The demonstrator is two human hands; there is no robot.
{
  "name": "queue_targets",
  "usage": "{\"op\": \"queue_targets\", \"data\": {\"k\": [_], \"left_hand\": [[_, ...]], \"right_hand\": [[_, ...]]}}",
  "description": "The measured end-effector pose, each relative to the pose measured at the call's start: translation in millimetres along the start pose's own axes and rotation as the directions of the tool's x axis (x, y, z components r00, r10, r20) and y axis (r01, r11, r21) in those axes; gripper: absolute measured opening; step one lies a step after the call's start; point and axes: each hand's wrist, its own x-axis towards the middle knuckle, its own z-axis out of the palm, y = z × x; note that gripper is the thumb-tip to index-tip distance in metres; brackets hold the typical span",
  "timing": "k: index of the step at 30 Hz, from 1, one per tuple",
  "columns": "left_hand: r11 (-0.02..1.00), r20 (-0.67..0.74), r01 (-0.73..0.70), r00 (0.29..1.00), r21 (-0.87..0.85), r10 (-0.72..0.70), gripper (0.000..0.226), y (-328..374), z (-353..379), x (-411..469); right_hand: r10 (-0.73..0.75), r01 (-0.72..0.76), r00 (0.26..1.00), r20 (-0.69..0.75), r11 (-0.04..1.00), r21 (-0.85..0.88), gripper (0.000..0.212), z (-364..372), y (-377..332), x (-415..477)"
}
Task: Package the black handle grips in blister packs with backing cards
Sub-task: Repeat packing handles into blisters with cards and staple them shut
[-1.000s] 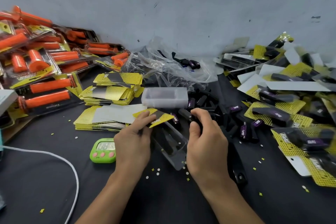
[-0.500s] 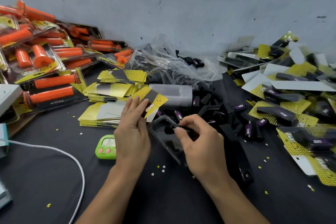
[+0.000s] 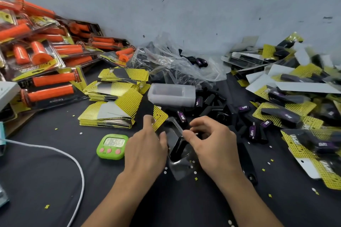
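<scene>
Head view. Left hand [image 3: 145,151] and right hand [image 3: 212,145] were close together over the dark table cloth [image 3: 55,190], backs up, with both forearms entering from the bottom edge.

Left hand: fingers curled, pinching a yellow-and-black dotted backing card [image 3: 160,116] that stood tilted above the knuckles. The thumb lay against the rim of a clear plastic blister shell [image 3: 180,170].

Right hand: thumb and forefinger pinched the upper end of a black rubber handle grip [image 3: 177,148], the other fingers loosely curled above it. The grip sat slanted inside the blister shell, between the two hands. Whether it was fully seated, could not tell.

Just left of the left hand: lime-green digital timer with pink buttons [image 3: 112,145]. A white cable [image 3: 73,160] curved beyond it.

Behind the hands: stacks of matching cards [image 3: 108,116], a frosted plastic box [image 3: 171,96], a heap of loose black grips [image 3: 212,105] and a crumpled clear bag [image 3: 175,61].

Far left: packed orange grips [image 3: 46,61]. Right: a pile of finished black-grip packs [image 3: 295,112].
</scene>
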Motion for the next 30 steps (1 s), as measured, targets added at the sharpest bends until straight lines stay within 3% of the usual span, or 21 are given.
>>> {"op": "queue_targets", "data": {"k": [4, 8, 11, 14, 16, 19, 22, 25, 30], "left_hand": [[0.951, 0.068, -0.055, 0.995, -0.303, 0.078, 0.053, 3.7, 3.0, 0.4], [0.904, 0.13, -0.004, 0.989, -0.426, 0.065, 0.053, 1.4, 11.2, 3.4], [0.876, 0.177, 0.055, 0.984, -0.48, 0.036, 0.052, -0.4, 9.7, 5.6], [0.862, 0.25, 0.075, 0.966, -0.502, 0.061, 0.051, 2.7, 3.2, 2.8], [0.864, 0.317, 0.078, 0.943, -0.498, 0.098, 0.068, 4.5, -1.3, 2.0], [0.935, 0.38, -0.048, 0.905, -0.352, 0.19, 0.097, 8.2, -4.2, -0.6], [0.958, 0.409, -0.16, 0.878, -0.238, 0.248, 0.111, 10.5, -5.9, -3.3], [0.955, 0.408, -0.162, 0.876, -0.25, 0.255, 0.113, 7.2, -4.3, -1.6], [0.938, 0.365, -0.052, 0.913, -0.343, 0.184, 0.106, -0.5, -1.1, 6.1]], "right_hand": [[-0.005, 0.004, 1.0, 0.024, 0.999, 0.035, 0.011, -0.3, -2.6, -0.1], [-0.031, 0.036, 0.999, 0.036, 0.99, -0.135, 0.006, 7.7, 3.4, -1.1], [0.006, 0.029, 0.986, 0.167, 0.978, -0.205, 0.013, 14.3, 6.4, -2.5], [-0.016, 0.052, 0.984, 0.179, 0.979, -0.198, 0.025, 13.4, 6.2, -2.7], [-0.028, 0.051, 0.993, 0.118, 0.98, -0.193, 0.035, 9.0, 5.7, -0.8], [-0.012, 0.04, 0.992, 0.126, 0.974, -0.222, 0.04, 4.5, 4.1, 0.7], [-0.044, 0.096, 0.982, 0.184, 0.954, -0.284, 0.032, 5.0, 3.2, 0.6], [-0.048, 0.122, 0.972, 0.23, 0.94, -0.318, 0.02, 6.4, 2.6, 3.7], [-0.041, 0.147, 0.957, 0.288, 0.923, -0.355, 0.033, 8.1, 5.0, 3.2]]}}
